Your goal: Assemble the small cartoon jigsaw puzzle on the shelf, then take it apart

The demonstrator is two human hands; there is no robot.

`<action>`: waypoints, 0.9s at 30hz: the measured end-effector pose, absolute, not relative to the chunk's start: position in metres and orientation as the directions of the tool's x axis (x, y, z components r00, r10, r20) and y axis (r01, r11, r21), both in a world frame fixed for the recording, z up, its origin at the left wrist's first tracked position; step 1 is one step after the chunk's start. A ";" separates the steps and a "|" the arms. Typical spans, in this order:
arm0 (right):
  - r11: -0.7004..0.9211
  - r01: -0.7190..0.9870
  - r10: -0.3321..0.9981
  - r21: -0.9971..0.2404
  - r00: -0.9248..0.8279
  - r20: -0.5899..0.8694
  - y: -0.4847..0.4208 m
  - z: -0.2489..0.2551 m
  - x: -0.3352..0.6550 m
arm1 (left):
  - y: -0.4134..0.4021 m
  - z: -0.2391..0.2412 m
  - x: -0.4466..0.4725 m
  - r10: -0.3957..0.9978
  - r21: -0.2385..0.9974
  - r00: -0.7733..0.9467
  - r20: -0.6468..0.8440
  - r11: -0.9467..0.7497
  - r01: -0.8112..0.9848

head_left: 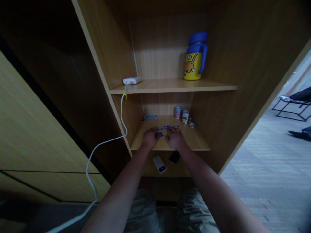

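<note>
Small, irregular blue pieces lie on the wood-grained shelf, their loose row stretching left to right, roughly parallel to the front edge. The left hand curls beside a blue cluster, the right hand near the row; pinching cannot be told.

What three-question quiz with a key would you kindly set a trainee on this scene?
1. True or false: the left hand and right hand are both near small blue pieces.
2. What stands on the upper board: (a) a red book, (b) a blue-and-yellow jug, (c) a green plant?
3. Fill in: from the white device on that board runs a white (blank).
Key: 1 true; 2 b; 3 cable.
</note>
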State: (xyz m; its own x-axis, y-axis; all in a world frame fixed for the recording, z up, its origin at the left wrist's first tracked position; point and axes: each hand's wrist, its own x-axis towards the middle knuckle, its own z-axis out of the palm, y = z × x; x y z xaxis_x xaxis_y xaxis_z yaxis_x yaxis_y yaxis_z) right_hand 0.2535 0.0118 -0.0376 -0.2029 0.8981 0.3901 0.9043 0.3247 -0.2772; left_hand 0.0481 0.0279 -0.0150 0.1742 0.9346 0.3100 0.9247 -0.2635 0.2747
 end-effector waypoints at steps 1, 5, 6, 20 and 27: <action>0.351 0.894 0.890 -0.277 -0.226 0.396 0.013 -0.039 0.254 | 0.028 -0.015 0.048 0.921 0.280 0.238 0.310 -0.328 0.902; 0.439 0.862 0.865 -0.254 -0.329 0.379 0.015 -0.042 0.258 | 0.029 -0.015 0.047 0.864 0.302 0.395 0.314 -0.485 0.821; 0.442 0.862 0.866 -0.248 -0.337 0.369 0.016 -0.042 0.258 | 0.030 -0.014 0.046 0.856 0.306 0.408 0.317 -0.499 0.811; 0.422 0.869 0.869 -0.257 -0.307 0.388 0.018 -0.042 0.256 | 0.031 -0.018 0.046 0.863 0.288 0.376 0.338 -0.475 0.831; 0.437 0.854 0.862 -0.282 -0.309 0.402 0.020 -0.039 0.254 | 0.034 -0.016 0.043 0.848 0.271 0.402 0.346 -0.500 0.822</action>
State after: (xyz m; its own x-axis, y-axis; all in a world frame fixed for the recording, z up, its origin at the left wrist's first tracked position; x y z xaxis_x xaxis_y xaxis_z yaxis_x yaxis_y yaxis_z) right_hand 0.2536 0.0197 -0.0388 -0.3086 0.8622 0.4017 0.8539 0.4372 -0.2824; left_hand 0.0426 0.0344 -0.0156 0.4016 0.8478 0.3462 0.8224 -0.5002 0.2709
